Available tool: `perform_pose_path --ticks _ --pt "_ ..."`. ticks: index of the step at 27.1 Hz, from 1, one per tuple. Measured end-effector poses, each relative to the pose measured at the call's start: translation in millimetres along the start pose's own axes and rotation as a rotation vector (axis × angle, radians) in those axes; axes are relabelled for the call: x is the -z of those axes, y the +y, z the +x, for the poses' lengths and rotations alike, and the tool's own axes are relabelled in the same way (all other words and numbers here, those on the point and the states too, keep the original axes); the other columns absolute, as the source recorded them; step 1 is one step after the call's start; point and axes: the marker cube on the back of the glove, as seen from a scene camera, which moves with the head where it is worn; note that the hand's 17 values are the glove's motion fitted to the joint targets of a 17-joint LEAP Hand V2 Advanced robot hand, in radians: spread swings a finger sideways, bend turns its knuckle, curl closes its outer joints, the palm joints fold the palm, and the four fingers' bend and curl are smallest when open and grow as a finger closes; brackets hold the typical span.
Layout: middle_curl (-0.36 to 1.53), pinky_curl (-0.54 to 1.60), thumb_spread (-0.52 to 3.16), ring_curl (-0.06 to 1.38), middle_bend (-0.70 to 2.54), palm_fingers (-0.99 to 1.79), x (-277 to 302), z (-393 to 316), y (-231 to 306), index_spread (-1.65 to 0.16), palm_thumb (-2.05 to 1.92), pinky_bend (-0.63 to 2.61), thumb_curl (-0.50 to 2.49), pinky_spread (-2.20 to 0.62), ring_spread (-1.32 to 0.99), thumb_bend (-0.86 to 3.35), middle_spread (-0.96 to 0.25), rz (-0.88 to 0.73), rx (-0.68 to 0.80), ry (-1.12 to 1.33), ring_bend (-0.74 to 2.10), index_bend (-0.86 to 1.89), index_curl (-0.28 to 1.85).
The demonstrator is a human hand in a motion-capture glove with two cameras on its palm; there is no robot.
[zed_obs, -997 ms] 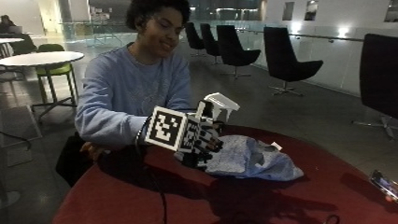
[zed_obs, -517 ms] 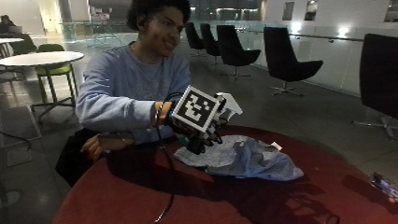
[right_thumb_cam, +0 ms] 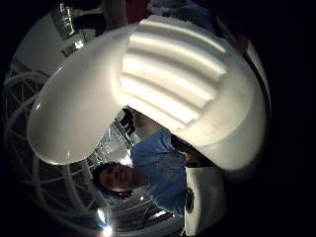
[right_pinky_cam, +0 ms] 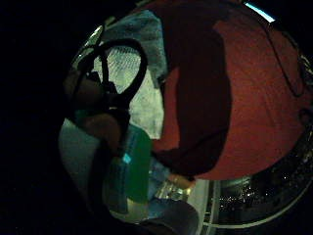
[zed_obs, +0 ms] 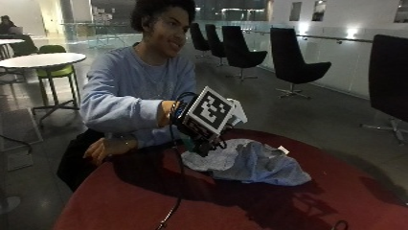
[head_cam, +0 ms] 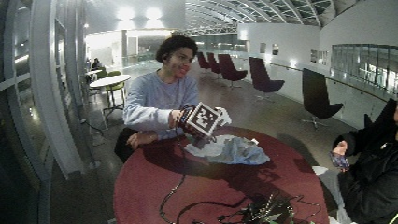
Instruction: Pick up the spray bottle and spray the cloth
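Red round table [zed_obs: 127,201], blue cloth [zed_obs: 261,165], gloved right hand [zed_obs: 203,139] grasping white spray bottle [zed_obs: 234,111], no legible label

Outside view: the right hand [zed_obs: 205,128] and most of the spray bottle [zed_obs: 237,111] are hidden behind the glove's rig, so the fingers cannot be seen. The surface [zed_obs: 357,191] is cut off by the picture's edge. Thumb-side palm view: the bottle's white head [right_thumb_cam: 148,89] fills the picture; its nozzle cannot be made out.
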Motion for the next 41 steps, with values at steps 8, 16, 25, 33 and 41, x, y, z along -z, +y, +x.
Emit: perform_pose_path --ticks 8,16,25,33,41 --pt "0.44 0.37 0.66 0.39 0.25 1.12 -4.7 0.5 -1.1 -0.27 0.96 0.24 0.63 0.15 -0.02 -0.03 -0.05 -0.018 -0.02 -0.01 0.53 0.13 0.35" --pt "0.45 0.37 0.67 0.39 0.25 1.12 -4.4 3.2 -1.9 -0.26 0.96 0.25 0.63 0.14 -0.02 -0.03 -0.05 -0.018 -0.035 0.021 0.53 0.13 0.34" --pt "0.46 0.37 0.68 0.39 0.25 1.12 -8.1 4.3 -1.2 -0.26 0.95 0.24 0.63 0.14 -0.02 -0.03 -0.05 -0.044 -0.042 0.028 0.54 0.13 0.34" --pt "0.46 0.37 0.68 0.39 0.25 1.13 -11.0 4.2 -0.7 -0.25 0.95 0.25 0.64 0.14 -0.02 -0.03 -0.05 -0.059 -0.041 0.023 0.54 0.13 0.35" --pt "0.46 0.37 0.69 0.39 0.25 1.13 -13.5 2.3 -2.9 -0.25 0.95 0.25 0.64 0.13 -0.02 -0.03 -0.05 -0.051 -0.042 0.038 0.54 0.13 0.35"
